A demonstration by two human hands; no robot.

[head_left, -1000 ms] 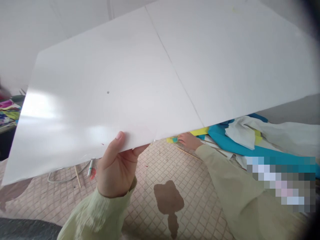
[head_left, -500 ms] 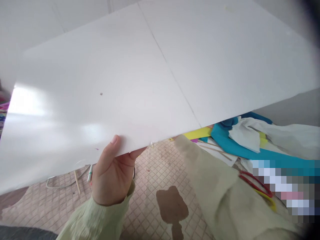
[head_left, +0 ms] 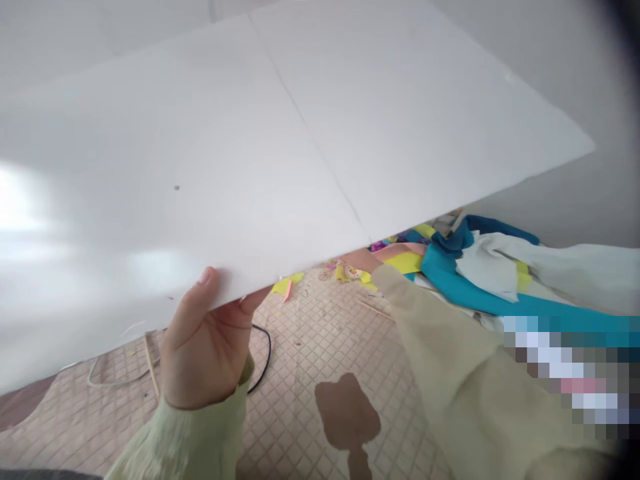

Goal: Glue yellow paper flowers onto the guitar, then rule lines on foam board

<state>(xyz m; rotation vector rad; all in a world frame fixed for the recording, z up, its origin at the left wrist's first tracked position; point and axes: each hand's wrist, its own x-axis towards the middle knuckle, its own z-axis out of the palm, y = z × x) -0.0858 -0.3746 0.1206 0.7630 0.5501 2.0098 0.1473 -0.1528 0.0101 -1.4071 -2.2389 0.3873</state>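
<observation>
A large white board (head_left: 240,147) tilts across most of the view, with a thin dark line running over it and a small dark speck left of the middle. My left hand (head_left: 205,347) is closed on its lower edge, thumb on the near face and fingers underneath. From the lower right my right sleeve reaches up to the board's lower edge. Only the wrist of my right hand (head_left: 361,259) shows there; its fingers are hidden behind the board.
Below lies a tiled floor (head_left: 300,373) with a brown patch (head_left: 347,410), a thin stick (head_left: 151,367), a black cable (head_left: 269,350) and yellow scraps (head_left: 287,283). Teal cloth-like material (head_left: 465,287) and crumpled white material (head_left: 493,263) lie at the right, beside a pale wall (head_left: 600,207).
The board and my left hand have shifted left in view. The board's right corner now shows, and more scraps appear under its lower edge. My right wrist is slightly higher.
</observation>
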